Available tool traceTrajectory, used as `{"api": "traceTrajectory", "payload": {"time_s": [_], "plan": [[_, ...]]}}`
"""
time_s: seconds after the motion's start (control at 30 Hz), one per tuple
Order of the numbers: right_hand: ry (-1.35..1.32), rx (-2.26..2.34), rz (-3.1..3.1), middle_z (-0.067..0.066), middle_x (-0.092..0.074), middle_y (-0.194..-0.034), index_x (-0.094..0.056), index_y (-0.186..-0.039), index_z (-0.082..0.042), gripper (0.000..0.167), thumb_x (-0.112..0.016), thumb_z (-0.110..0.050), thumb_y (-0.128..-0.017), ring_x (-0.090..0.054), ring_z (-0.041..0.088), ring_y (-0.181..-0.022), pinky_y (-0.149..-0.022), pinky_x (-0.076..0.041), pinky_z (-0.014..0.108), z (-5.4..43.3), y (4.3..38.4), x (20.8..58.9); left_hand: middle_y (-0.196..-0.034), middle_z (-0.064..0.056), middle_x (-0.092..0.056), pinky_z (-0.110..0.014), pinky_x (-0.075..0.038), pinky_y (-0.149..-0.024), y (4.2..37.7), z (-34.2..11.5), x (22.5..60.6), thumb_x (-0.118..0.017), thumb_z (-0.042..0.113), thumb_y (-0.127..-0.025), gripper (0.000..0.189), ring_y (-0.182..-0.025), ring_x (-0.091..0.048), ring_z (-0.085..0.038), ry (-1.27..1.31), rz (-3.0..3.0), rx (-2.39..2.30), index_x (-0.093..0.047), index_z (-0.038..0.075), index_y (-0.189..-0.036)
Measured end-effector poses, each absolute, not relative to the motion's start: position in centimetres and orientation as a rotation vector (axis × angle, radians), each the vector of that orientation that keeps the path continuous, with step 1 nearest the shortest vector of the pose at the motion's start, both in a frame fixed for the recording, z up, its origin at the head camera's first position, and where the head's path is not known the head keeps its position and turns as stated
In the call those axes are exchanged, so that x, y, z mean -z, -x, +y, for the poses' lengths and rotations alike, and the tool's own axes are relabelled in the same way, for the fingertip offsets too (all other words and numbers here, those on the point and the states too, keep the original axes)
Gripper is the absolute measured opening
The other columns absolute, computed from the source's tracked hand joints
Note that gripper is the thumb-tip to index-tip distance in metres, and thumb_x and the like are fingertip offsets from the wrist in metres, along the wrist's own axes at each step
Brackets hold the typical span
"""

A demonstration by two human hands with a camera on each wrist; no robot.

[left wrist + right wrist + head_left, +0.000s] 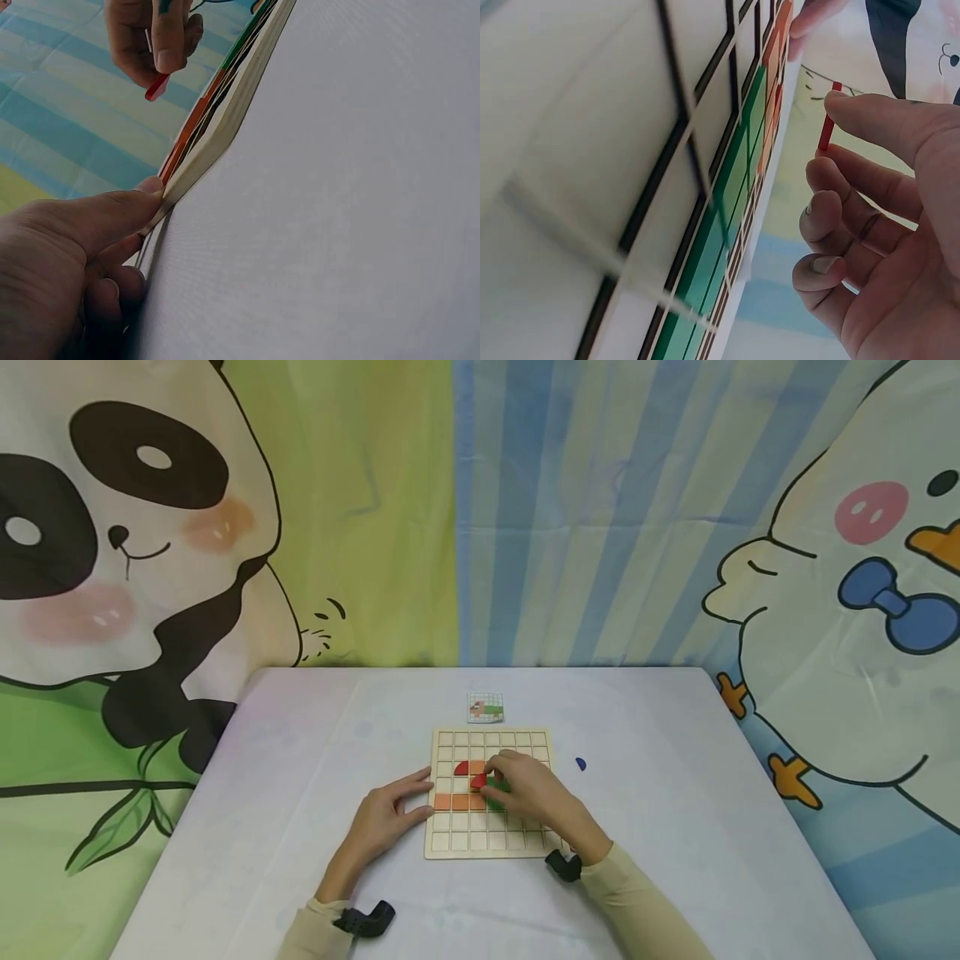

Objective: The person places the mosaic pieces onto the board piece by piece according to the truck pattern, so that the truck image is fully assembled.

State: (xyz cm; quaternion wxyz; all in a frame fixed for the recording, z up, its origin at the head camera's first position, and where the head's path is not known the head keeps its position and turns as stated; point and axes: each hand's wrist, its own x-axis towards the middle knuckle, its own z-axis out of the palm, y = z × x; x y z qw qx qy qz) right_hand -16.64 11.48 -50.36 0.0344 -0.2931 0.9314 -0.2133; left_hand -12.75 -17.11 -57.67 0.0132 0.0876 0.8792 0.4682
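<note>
A wooden grid board (450, 842) lies on the table, partly covered with flat colored pieces. My right hand (528, 785) is over its middle and pinches a small red piece (828, 124) between thumb and index finger. In the left wrist view this red piece (156, 88) hangs apart from the board. My left hand (382, 818) touches the board's left edge with thumb and fingertips. An orange strip (457, 802) sits in the grid beside green pieces (739, 176), which the right hand partly hides in the head view. Farther back on the grid is a rounded red piece (462, 768).
A small picture card (486, 707) with a colored grid pattern lies beyond the board. To the board's right is a dark blue half-round piece (581, 764). The white-covered table (660, 735) ends at a printed curtain (585, 510).
</note>
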Motion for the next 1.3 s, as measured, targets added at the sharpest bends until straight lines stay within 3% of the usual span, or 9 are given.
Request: {"api": "traceTrajectory", "payload": {"time_s": [0.2,0.43,0.83,1.3], "plan": [[0.956,0.627,2.867,-0.001,-0.07,-0.096,-0.074,-0.113,-0.012,0.026,-0.079,-0.033,-0.097,-0.059,0.008,-0.079,-0.071,-0.052,0.026,10.0,16.9,50.4,-0.15,0.008,-0.066,-0.02,-0.038,-0.057,12.7,-17.0,57.6,-0.088,0.03,-0.088,0.043,-0.058,-0.04,-0.001,-0.29,2.75,-1.437,-0.078,0.022,-0.128],[0.96,0.608,2.828,-0.003,-0.065,-0.09,-0.074,-0.117,-0.014,0.026,-0.076,-0.032,-0.099,-0.051,0.005,-0.071,-0.065,-0.045,0.021,8.3,17.2,50.7,-0.15,0.005,-0.066,-0.02,-0.037,-0.054,12.7,-17.2,57.8,-0.088,0.03,-0.087,0.043,-0.056,-0.04,-0.001,-0.31,2.743,-1.463,-0.078,0.02,-0.128],[0.925,0.497,2.809,-0.001,-0.072,-0.104,-0.074,-0.115,-0.013,0.025,-0.075,-0.032,-0.098,-0.058,0.008,-0.079,-0.072,-0.051,0.025,5.9,17.9,51.0,-0.15,0.006,-0.066,-0.021,-0.038,-0.055,12.9,-17.3,57.9,-0.087,0.031,-0.088,0.042,-0.056,-0.039,0.0,-0.337,2.756,-1.456,-0.078,0.021,-0.128],[0.921,0.447,2.785,-0.001,-0.072,-0.103,-0.074,-0.114,-0.014,0.025,-0.073,-0.034,-0.1,-0.057,0.007,-0.079,-0.07,-0.049,0.023,5.3,18.2,51.4,-0.15,0.006,-0.066,-0.02,-0.037,-0.059,12.9,-17.2,57.8,-0.088,0.029,-0.088,0.043,-0.057,-0.039,0.0,-0.325,2.767,-1.433,-0.078,0.021,-0.129]]}}
